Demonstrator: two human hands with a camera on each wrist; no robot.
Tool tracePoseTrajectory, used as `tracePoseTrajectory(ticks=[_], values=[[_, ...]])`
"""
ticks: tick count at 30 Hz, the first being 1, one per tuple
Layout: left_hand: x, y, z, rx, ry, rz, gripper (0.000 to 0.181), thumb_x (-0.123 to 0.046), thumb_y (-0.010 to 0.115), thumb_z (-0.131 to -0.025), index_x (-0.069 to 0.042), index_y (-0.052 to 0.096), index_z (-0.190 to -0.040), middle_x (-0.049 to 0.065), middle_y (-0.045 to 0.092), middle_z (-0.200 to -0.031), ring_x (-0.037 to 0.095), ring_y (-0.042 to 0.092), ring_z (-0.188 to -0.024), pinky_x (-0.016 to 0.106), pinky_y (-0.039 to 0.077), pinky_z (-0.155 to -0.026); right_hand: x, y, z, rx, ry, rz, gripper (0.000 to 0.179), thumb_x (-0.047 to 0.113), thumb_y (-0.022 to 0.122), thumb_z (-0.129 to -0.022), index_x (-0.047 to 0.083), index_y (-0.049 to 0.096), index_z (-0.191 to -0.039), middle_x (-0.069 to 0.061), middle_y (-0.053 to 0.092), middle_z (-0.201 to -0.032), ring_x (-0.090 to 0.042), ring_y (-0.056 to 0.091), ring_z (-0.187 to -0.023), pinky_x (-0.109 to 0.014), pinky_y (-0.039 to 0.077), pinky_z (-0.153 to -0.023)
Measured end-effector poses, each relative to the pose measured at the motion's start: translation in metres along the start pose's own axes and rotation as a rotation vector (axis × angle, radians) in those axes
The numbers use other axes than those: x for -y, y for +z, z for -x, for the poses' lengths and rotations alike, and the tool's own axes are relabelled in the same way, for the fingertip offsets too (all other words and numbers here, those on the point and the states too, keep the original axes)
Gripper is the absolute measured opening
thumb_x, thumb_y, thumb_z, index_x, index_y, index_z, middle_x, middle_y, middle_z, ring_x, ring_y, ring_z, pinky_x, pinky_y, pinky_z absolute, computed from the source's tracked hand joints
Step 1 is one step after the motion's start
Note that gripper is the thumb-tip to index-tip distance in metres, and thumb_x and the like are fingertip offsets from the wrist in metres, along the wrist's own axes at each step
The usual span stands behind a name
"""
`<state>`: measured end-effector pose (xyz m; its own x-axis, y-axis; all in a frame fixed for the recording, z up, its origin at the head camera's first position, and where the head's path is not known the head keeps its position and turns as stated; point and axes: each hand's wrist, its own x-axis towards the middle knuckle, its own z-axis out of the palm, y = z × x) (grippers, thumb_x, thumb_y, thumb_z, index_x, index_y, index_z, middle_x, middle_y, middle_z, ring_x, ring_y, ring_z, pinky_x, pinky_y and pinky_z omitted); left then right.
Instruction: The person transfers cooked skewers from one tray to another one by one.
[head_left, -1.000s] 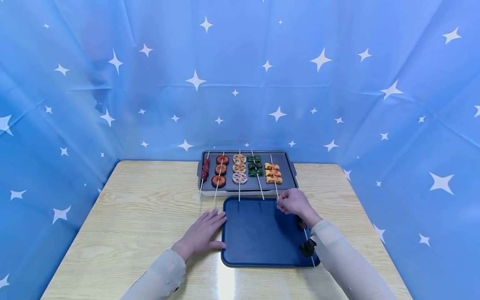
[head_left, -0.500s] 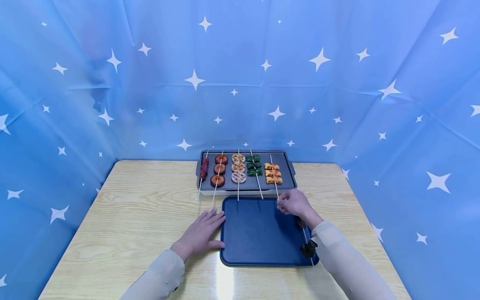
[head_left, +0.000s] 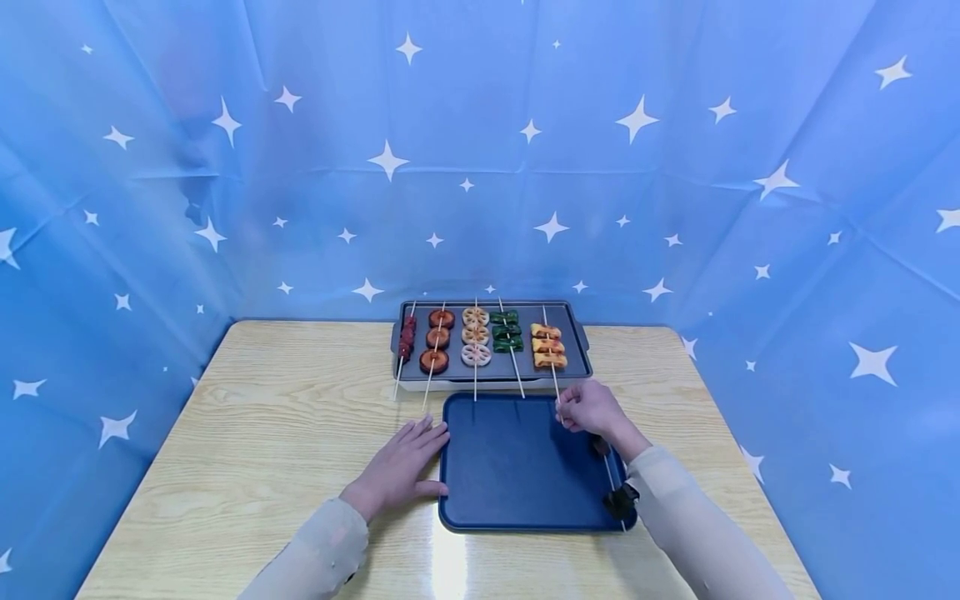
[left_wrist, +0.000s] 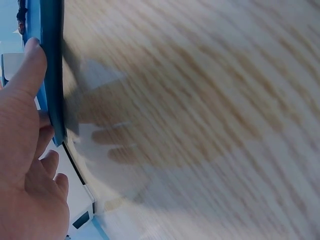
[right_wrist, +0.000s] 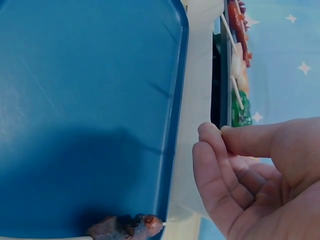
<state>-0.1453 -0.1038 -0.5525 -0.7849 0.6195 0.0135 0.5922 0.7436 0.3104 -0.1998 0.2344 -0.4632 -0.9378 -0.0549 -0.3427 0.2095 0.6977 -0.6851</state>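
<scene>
Yellow skewer [head_left: 550,346] shifted rightward, apart from green skewer [head_left: 507,331].

Head view bright, light fairly even; 1 white glare patch on the table [head_left: 300,400], near side. Right hand [head_left: 592,408] throws a soft dark shadow on the blue tray [head_left: 517,475]. Left wrist view: milky sheen, grain soft.
</scene>
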Motion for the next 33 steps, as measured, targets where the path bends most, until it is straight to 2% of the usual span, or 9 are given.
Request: tracePoseTrajectory(ticks=[12,18,23,33], values=[[-0.001,0.0,0.0,0.016,-0.012,0.016,0.084,-0.06,0.062,-0.085,-0.011,0.041,-0.149,0.006,0.036,-0.158,0.031,0.023,-0.15,0.048,0.018,-0.125,-0.005,-0.007,0.017,0.013,-0.022,0.001,0.016,0.006,0.053,-0.096,-0.001,0.064,-0.087,-0.009,0.066,-0.076,-0.015,0.062,-0.065,-0.032,0.061,-0.063],[-0.001,-0.003,0.0,0.016,-0.007,0.027,0.083,-0.058,0.064,-0.085,-0.009,0.04,-0.149,0.007,0.035,-0.158,0.032,0.024,-0.15,0.049,0.018,-0.125,-0.014,-0.01,0.027,0.03,-0.028,-0.012,0.015,0.007,0.056,-0.095,-0.003,0.063,-0.088,-0.009,0.066,-0.073,-0.016,0.064,-0.065,-0.037,0.062,-0.065],[-0.002,-0.004,-0.001,0.02,-0.013,0.023,0.083,-0.059,0.063,-0.085,-0.01,0.04,-0.149,0.006,0.034,-0.158,0.031,0.023,-0.15,0.048,0.017,-0.125,-0.024,-0.008,0.035,0.034,-0.001,-0.048,0.014,0.007,0.058,-0.094,-0.005,0.065,-0.091,-0.008,0.067,-0.073,-0.016,0.065,-0.064,-0.036,0.063,-0.064],[-0.004,-0.006,0.0,0.023,-0.014,0.042,0.081,-0.056,0.064,-0.086,-0.009,0.041,-0.148,0.008,0.036,-0.158,0.032,0.023,-0.15,0.049,0.017,-0.125,-0.038,-0.003,0.053,0.049,0.034,-0.108,0.009,0.005,0.06,-0.092,-0.002,0.063,-0.087,-0.009,0.066,-0.073,-0.017,0.065,-0.063,-0.038,0.062,-0.064]])
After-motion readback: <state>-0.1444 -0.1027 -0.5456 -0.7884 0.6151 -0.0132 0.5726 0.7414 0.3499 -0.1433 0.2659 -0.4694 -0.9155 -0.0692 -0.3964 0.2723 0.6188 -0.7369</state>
